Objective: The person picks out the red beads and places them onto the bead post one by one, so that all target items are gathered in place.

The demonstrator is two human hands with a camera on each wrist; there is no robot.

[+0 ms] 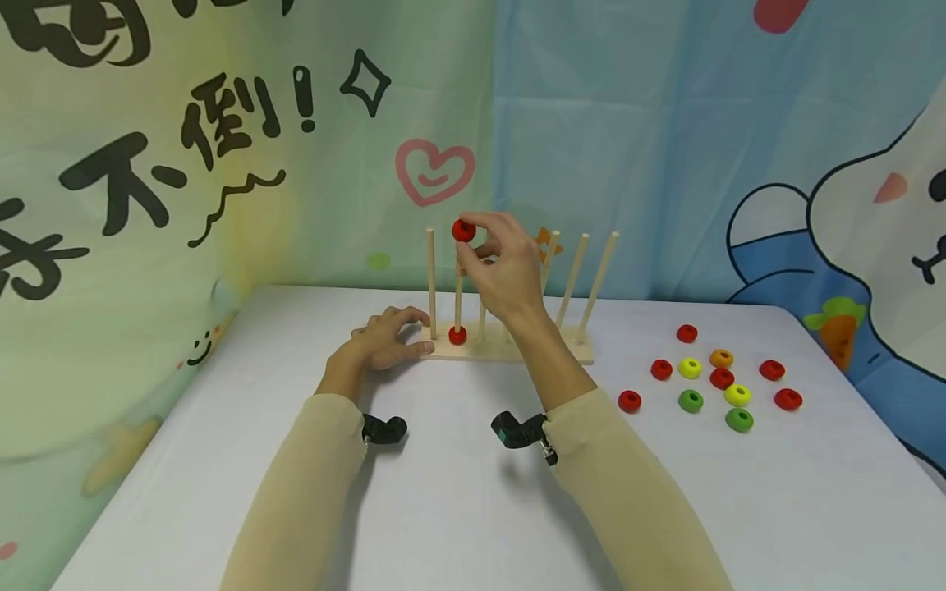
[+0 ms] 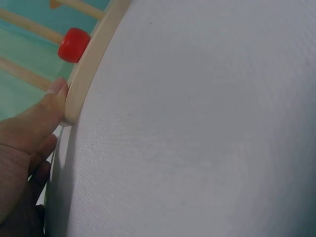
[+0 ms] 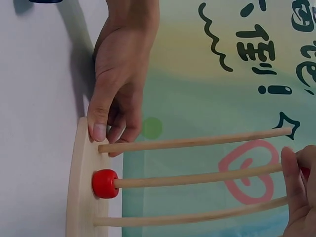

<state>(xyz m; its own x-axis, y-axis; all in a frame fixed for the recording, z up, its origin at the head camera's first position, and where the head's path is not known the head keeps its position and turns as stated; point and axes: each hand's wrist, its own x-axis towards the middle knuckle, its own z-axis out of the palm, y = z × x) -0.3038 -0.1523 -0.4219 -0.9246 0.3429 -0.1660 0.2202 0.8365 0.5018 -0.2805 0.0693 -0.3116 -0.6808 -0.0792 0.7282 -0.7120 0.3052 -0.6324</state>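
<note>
A wooden peg stand point(image 1: 480, 351) with a row of upright pegs stands on the table. At its left end my left hand point(image 1: 384, 338) grips the base; in the right wrist view the thumb point(image 3: 98, 129) lies on the near side and the fingers curl behind. My right hand point(image 1: 510, 267) pinches a red bead point(image 1: 463, 231) between thumb and fingers at the top of the second peg from the left. Whether the peg has entered its hole I cannot tell. Another red bead point(image 3: 105, 183) sits at the bottom of that same peg.
Loose beads lie on the table at the right: several red ones point(image 1: 630, 401), an orange one point(image 1: 721, 358), two yellow ones point(image 1: 691, 368) and two green ones point(image 1: 739, 420). A printed cloth point(image 1: 576, 123) hangs behind the table. Each wrist wears a black camera point(image 1: 517, 430).
</note>
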